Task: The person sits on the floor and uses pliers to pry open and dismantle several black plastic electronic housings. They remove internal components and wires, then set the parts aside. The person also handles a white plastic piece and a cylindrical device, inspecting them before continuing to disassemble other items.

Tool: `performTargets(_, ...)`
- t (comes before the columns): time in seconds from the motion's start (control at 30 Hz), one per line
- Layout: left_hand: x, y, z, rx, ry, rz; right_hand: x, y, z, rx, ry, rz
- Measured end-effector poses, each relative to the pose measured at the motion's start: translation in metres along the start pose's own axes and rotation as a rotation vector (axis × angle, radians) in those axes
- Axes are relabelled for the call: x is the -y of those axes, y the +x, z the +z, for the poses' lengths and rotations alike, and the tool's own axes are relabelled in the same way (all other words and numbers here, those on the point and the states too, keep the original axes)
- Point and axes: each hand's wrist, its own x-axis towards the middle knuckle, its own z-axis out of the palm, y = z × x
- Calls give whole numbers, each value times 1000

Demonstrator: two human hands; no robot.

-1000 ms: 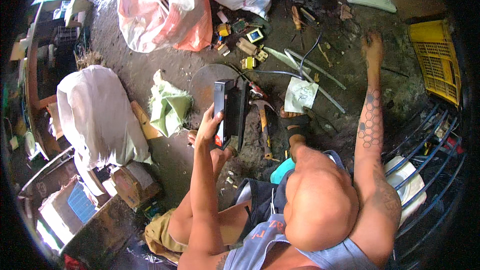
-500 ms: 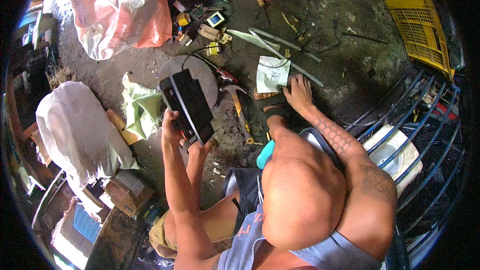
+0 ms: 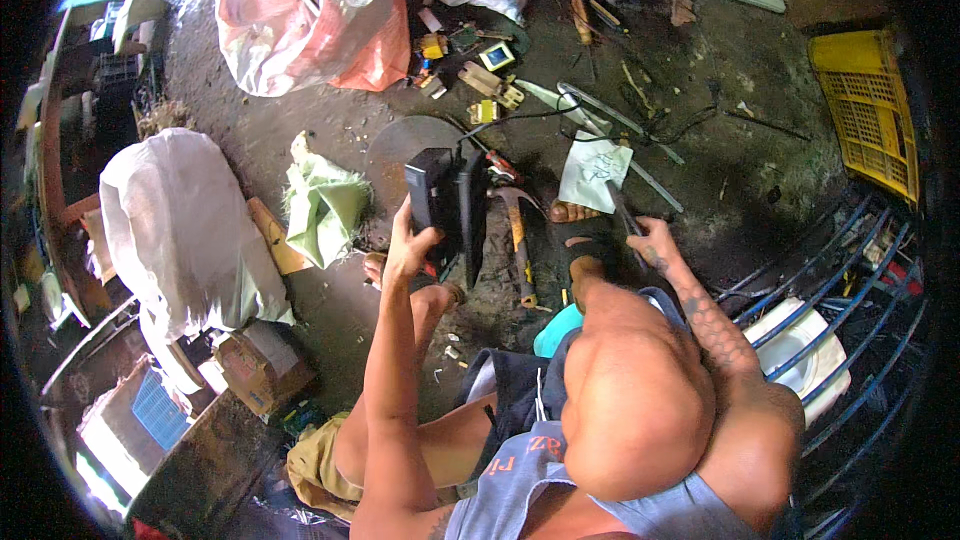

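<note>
My left hand [image 3: 408,245] is wrapped round a black boxy electronic device [image 3: 432,195], held tilted over a round grey slab [image 3: 405,133] on the ground. A black cable runs off from the device's far end. My right hand [image 3: 655,245] is closed on a long, thin dark tool [image 3: 625,208], whose kind I cannot make out; its far end lies beside a white paper sheet [image 3: 592,175]. Between my feet lies a hammer [image 3: 523,255] with a yellow-and-black handle, and a red-handled tool [image 3: 502,168] rests just beyond its head.
Past the slab lie small electronic parts [image 3: 485,83] and pale strips [image 3: 620,110]. Large sacks [image 3: 310,20] stand at the far left, with a white-covered bundle [image 3: 190,230] nearer. A green cloth sack [image 3: 325,200] sits left of the slab. Blue metal bars [image 3: 830,305] and a yellow crate [image 3: 865,105] flank the right.
My left hand has turned the black device so that its end faces up more. My right hand has moved back from beside the paper and now grips the dark tool. The view has shifted.
</note>
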Motion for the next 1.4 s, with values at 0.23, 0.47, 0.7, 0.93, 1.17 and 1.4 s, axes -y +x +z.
performTargets(0.23, -48, 6, 12, -12, 525, 536, 138, -30, -34, 459, 614, -103)
performTargets(0.47, -60, -6, 25, -162, 846, 673, 193, -20, -36, 606, 169, -562)
performTargets(0.7, -61, -16, 34, -218, 1141, 741, 190, -20, -8, 363, -47, -624)
performTargets(0.93, -64, -20, 47, -41, 1221, 724, 177, -9, 4, 280, -115, -742)
performTargets(1.17, -95, -15, 26, 242, 1115, 655, 173, -3, 15, 331, -39, -639)
performTargets(1.4, -117, -9, -2, 414, 511, 495, 191, -8, -11, 836, 316, -316)
